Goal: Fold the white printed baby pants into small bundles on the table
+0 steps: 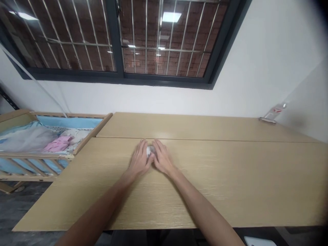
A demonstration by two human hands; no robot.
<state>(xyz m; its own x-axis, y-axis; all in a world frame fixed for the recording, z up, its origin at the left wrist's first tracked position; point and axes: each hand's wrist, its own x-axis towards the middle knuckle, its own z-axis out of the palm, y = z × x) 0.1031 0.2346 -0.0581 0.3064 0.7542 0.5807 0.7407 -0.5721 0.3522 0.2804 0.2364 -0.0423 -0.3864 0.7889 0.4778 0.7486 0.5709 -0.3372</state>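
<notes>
A small white and greyish thing (150,151) lies on the wooden tabletop (220,177), framed between my two hands; its kind is too small and covered to make out. My left hand (139,156) rests on its left side, fingers close together and pointing away from me. On the other side, my right hand (162,158) mirrors it with fingers bent over toward the table. Both thumbs meet at the near edge of the white thing, and the hands hold it between them. Palms and fingers partly hide its sides.
A wooden crib (89,140) with blue lining and a pink cloth (58,143) stands left of the table. At the back right corner leans a clear plastic packet or bottle (274,112). A barred window (164,82) is ahead. A white device (258,241) shows below the front edge.
</notes>
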